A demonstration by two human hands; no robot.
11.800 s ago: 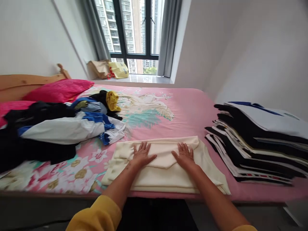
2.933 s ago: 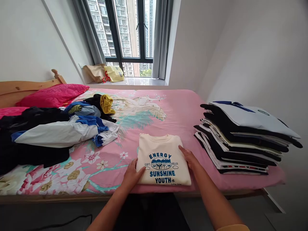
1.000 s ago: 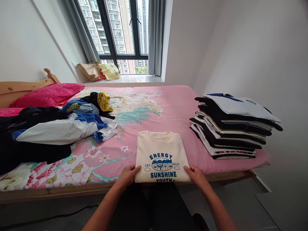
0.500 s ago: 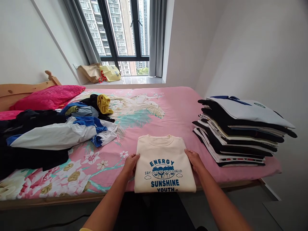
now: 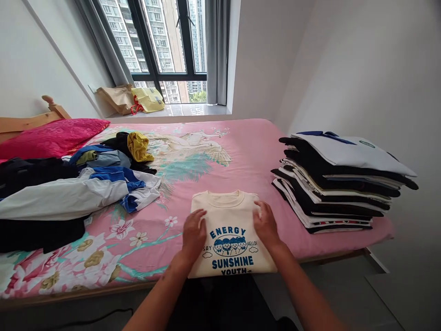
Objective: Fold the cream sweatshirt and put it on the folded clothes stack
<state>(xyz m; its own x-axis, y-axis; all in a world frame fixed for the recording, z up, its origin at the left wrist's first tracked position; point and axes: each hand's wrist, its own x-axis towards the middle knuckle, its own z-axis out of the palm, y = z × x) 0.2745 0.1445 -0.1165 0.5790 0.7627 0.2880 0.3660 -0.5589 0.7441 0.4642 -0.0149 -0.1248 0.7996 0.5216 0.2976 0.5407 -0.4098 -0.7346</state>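
Note:
A cream sweatshirt (image 5: 234,216) with blue printed lettering lies folded into a neat rectangle at the near edge of the bed, collar facing away from me. My left hand (image 5: 194,233) is over its left side, fingers apart and slightly bent, gripping nothing. Over the right side is my right hand (image 5: 266,224), also open, its fingertips pointing toward the collar. Whether the fingertips touch the cloth I cannot tell.
To the right stands a tall stack of folded clothes (image 5: 337,188), a white shirt on top. Loose clothes (image 5: 69,197) lie heaped at the left by a red pillow (image 5: 55,135). The pink flowered sheet (image 5: 255,151) covers the bed. Bags (image 5: 148,99) sit on the windowsill.
Both hands have let go of the sweatshirt's side edges and moved inward over its front. The sweatshirt stays folded in place; the view has shifted slightly to the right.

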